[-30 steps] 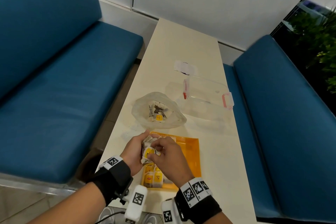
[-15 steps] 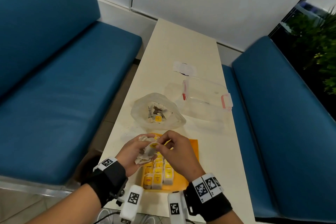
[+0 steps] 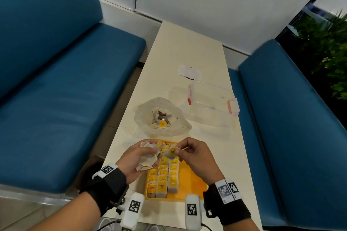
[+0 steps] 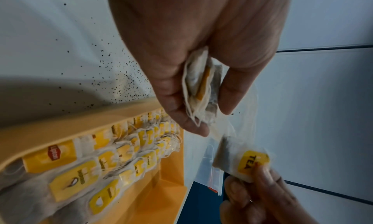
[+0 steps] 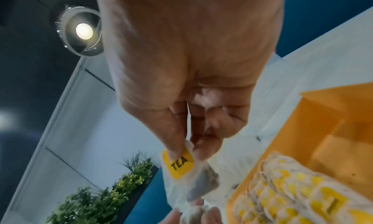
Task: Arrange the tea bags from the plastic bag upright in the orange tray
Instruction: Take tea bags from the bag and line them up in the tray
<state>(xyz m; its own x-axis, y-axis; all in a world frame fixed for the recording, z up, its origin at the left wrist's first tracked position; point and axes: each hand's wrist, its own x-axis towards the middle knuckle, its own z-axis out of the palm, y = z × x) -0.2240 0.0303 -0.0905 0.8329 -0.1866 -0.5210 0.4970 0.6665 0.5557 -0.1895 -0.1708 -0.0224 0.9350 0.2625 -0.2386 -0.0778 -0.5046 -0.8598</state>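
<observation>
My left hand (image 3: pixel 139 157) (image 4: pixel 201 109) grips a crumpled bunch of tea bags (image 3: pixel 148 156) (image 4: pixel 201 90) above the near left corner of the orange tray (image 3: pixel 191 180) (image 4: pixel 153 195). To its right, my right hand (image 3: pixel 181 153) (image 5: pixel 189 149) pinches a single tea bag with a yellow TEA tag (image 3: pixel 172 152) (image 5: pixel 178 163) (image 4: pixel 252 163) between thumb and fingers. Rows of tea bags (image 3: pixel 164 176) (image 4: pixel 90 162) (image 5: pixel 286 192) stand upright in the tray's left half. The clear plastic bag (image 3: pixel 161 118) lies open beyond the tray with several tea bags inside.
A clear lidded container with red clips (image 3: pixel 212 103) sits right of the plastic bag, a small white wrapper (image 3: pixel 189 71) farther back. Loose tea grains (image 4: pixel 113 84) dot the white table (image 3: pixel 187 47). Blue benches (image 3: pixel 56 99) flank the table on both sides.
My hands have drawn apart: the right hand has pulled one tea bag out of the bunch that the left hand holds, uncovering the rows in the tray.
</observation>
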